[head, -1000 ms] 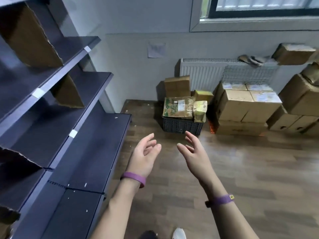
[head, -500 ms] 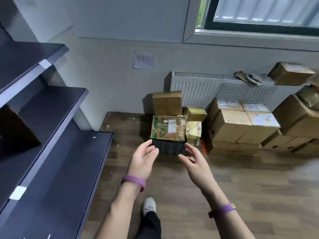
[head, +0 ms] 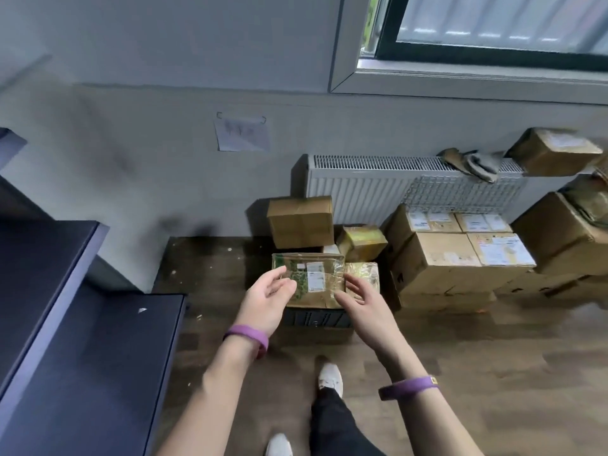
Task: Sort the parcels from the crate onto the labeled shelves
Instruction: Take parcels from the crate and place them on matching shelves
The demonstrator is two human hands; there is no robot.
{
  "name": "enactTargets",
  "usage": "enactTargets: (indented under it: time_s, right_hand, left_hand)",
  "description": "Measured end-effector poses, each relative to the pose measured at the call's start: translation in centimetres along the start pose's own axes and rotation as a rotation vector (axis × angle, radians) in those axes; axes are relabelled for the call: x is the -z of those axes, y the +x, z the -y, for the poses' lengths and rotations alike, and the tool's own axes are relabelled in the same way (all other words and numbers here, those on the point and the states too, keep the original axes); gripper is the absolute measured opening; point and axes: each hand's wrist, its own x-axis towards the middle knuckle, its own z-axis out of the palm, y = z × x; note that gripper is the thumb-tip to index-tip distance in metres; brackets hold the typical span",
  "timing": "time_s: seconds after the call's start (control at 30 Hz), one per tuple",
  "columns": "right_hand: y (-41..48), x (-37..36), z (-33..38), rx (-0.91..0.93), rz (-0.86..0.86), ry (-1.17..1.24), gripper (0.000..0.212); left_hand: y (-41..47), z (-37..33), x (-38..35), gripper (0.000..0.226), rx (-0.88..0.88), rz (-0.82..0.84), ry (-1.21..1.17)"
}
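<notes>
Grip: none yet. Left hand (head: 266, 301) and right hand (head: 362, 304) are both held out at centre frame, fingers spread and loosely bent, palms turned toward each other, nothing in either. Between them lies the flat brown cardboard parcel with green print and a white label under clear tape (head: 312, 281), topmost in the dark slatted plastic crate (head: 316, 319) on the floor. Left fingers overlap the parcel's left edge in the picture, and right fingertips sit at its lower right corner. Whether either touches cardboard I cannot tell (no side view).

Just right of that parcel is a small yellow-taped parcel (head: 363, 274). Behind it are a second yellowish box (head: 362, 241) and a taller plain brown carton (head: 301, 222) at the crate's back. Further out: white panel radiator (head: 355, 189) on the wall above, stacked brown cartons with white shipping labels (head: 460, 258) at frame right, dark blue-grey metal shelves (head: 98, 373) down the left edge, well apart from the crate.

Step in hand, as judged: pick-up of one parcel from the crate. The next move calls for closing both hands on the parcel's opposite edges and lifting it clear without dragging the yellow neighbour. Its label must then be read and matched to a shelf label (none legible from here).
</notes>
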Motion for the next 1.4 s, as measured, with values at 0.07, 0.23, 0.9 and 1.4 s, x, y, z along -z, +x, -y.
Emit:
enactTargets:
  time_s: [0.07,0.23,0.9,1.4]
  right_hand:
    - [3.6,-0.4,0.3,-0.012,0.02,-0.017,0.049]
    - [15.6,-1.1,1.1,-0.026,0.1,-0.084,0.05]
    - [62.2,-3.9,-11.8,-0.354,0.171,-0.297,0.06]
    - [70.0,-6.9,-21.6,-0.422,0.054,-0.272,0.06]
  left_hand:
    - [3.2,-0.5,-0.2,0.039,0.013,0.001,0.005]
    - [13.2,-1.8,-0.2,0.041,0.102,-0.054,0.013]
    - [62.8,9.1,-2.4,0.054,0.522,-0.117,0.289]
    - [73.3,20.3,-5.4,0.096,0.622,-0.209,0.3]
